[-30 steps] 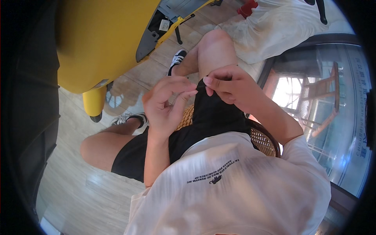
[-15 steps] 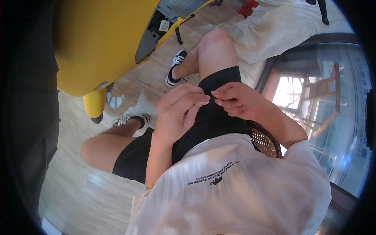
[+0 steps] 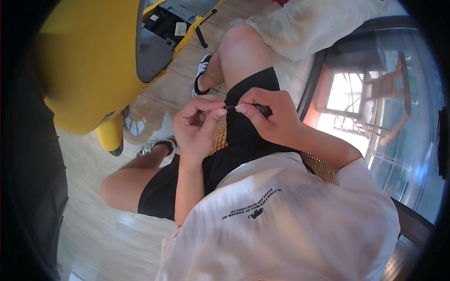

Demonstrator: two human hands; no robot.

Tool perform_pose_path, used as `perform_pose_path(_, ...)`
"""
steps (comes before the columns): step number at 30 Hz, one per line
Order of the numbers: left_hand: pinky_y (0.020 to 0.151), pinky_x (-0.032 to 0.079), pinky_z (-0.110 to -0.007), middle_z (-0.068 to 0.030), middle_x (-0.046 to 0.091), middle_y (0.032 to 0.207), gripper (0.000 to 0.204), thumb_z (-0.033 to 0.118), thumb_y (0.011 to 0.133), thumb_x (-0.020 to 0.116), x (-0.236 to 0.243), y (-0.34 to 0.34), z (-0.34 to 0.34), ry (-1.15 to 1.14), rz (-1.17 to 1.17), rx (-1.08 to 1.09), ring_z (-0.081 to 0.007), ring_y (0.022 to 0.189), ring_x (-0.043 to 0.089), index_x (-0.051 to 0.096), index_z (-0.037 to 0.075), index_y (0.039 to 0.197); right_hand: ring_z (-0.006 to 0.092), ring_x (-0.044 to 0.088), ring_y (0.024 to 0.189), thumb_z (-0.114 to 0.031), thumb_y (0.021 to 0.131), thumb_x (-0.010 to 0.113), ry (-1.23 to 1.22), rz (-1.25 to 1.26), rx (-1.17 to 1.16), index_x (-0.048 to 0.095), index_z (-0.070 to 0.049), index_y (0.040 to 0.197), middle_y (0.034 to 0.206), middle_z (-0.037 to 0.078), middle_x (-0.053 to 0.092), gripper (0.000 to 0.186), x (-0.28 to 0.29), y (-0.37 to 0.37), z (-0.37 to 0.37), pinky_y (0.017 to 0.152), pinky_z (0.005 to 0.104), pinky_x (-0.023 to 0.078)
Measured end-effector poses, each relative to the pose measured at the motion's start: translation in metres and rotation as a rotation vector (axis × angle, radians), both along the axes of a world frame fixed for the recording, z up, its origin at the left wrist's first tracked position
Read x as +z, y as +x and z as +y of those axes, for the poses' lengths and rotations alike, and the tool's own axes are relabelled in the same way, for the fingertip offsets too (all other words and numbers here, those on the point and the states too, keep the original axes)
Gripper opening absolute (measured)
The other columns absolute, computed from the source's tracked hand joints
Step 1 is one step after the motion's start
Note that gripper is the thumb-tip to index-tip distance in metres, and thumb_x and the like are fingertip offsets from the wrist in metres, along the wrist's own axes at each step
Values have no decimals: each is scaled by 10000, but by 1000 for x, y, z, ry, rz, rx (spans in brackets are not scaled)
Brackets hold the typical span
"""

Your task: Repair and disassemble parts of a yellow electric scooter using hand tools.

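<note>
Above my black shorts (image 3: 192,187), my left hand (image 3: 197,119) and my right hand (image 3: 274,112) meet with fingertips almost touching. Between them runs a small, thin, dark piece (image 3: 230,107), too small to tell its kind. One end is pinched by my left thumb and fingers, the other by my right thumb and fingers. Inside the curl of my right hand a dark patch (image 3: 265,111) shows; I cannot tell whether it belongs to the same piece.
I sit on a woven seat (image 3: 219,140). To the left stands a yellow vehicle body (image 3: 93,61) with an opened grey compartment (image 3: 157,54). White sheeting (image 3: 309,33) lies at the far right, beside a dark-framed glass panel (image 3: 398,140) with a reflected chair.
Both hands have shifted left in view, and the thin dark piece now shows between the fingertips. My right hand has turned, thumb pointing left. The view itself has moved too.
</note>
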State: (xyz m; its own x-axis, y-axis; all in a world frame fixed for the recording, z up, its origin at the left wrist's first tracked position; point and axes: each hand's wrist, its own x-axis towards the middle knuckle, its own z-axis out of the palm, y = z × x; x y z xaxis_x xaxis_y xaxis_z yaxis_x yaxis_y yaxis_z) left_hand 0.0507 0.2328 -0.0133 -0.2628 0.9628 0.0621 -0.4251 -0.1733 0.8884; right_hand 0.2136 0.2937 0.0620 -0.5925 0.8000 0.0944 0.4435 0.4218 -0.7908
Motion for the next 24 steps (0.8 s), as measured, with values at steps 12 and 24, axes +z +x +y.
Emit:
perform_pose_path(12, 759, 526, -263, -121, 639, 948, 106, -18, 822, 706, -14, 2, 4, 3, -113, -66, -136, 805, 623, 635, -42, 896, 216, 574, 524, -74, 735, 721, 650, -33, 305, 639, -54, 811, 656, 56, 600, 113, -5, 5, 19, 467, 312, 445)
perform_pose_path(24, 731, 516, -247, -114, 641, 947, 121, -15, 821, 707, -14, -9, 5, -58, -15, -31, -133, 790, 630, 630, -38, 912, 154, 564, 572, -65, 865, 655, -26, 71, 75, 621, -15, 934, 752, 62, 609, 91, -8, -4, 7, 527, 268, 441)
